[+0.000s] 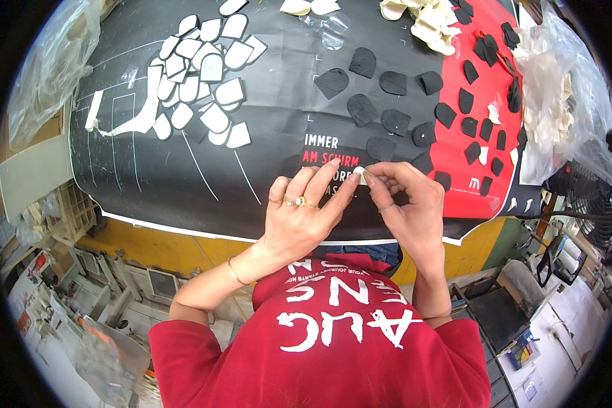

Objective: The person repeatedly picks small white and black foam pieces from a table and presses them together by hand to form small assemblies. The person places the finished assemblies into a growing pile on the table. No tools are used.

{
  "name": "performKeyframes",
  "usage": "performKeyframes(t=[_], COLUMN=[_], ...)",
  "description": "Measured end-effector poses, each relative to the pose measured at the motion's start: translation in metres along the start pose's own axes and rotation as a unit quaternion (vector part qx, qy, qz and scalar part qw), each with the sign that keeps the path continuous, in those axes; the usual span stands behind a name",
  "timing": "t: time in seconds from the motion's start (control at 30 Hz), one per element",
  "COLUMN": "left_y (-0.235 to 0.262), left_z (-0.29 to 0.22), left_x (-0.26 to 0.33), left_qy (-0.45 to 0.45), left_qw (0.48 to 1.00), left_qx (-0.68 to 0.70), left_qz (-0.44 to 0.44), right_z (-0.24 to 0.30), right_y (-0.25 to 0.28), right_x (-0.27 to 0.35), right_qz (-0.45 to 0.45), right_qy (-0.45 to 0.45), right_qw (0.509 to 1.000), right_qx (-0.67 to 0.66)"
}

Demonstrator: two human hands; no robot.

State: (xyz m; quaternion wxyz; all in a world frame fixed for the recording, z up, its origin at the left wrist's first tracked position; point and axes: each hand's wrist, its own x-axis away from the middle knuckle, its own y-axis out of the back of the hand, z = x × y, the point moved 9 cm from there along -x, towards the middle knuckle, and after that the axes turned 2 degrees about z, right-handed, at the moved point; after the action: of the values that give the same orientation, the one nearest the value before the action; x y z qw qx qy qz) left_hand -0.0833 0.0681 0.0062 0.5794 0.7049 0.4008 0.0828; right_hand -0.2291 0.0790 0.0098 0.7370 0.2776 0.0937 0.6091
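Fingertips of both my hands meet at a small white piece [360,174], mostly covered by the fingers, close to the table's near edge. My left hand [302,205], with rings on its fingers, holds the piece at the left; its thumb is hidden underneath. From the right, my right hand [413,202] pinches it between thumb and index finger. Just beyond lie several black rounded pads [381,147], spread over the black sheet. At the far left is a loose heap of white rounded pads with dark edges [211,68].
A black and red printed sheet [251,163] covers the table. More black pads [469,126] lie on its red part. Cream pieces [434,26] are piled at the back. A white strip [134,124] lies left; plastic bags [557,88] and a fan [581,204] stand right.
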Motion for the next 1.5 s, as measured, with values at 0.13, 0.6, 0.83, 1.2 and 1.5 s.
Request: performKeyframes(t=[0.13,0.6,0.83,1.2,1.5], left_y=[0.000,-0.001,-0.001,0.008,0.057], left_z=[-0.001,-0.002,-0.001,0.015,0.089], left_x=[-0.002,-0.003,-0.002,0.004,0.015], left_qy=[-0.005,-0.013,-0.014,-0.014,0.105], left_qw=[1.000,0.999,0.999,0.998,0.985], left_qx=[-0.011,-0.025,-0.031,-0.032,-0.127], left_qz=[0.009,0.034,0.041,0.050,-0.049], right_z=[-0.003,0.003,-0.009,-0.009,0.012], right_y=[-0.002,0.000,0.007,0.037,0.029], right_x=[0.003,0.017,0.016,0.025,0.006], right_qz=[-0.030,-0.177,-0.187,-0.266,-0.196], right_qy=[-0.024,-0.002,-0.021,0.025,0.127], right_qw=[0.999,0.961,0.965,0.949,0.915], right_qx=[-0.018,0.211,0.183,0.168,0.329])
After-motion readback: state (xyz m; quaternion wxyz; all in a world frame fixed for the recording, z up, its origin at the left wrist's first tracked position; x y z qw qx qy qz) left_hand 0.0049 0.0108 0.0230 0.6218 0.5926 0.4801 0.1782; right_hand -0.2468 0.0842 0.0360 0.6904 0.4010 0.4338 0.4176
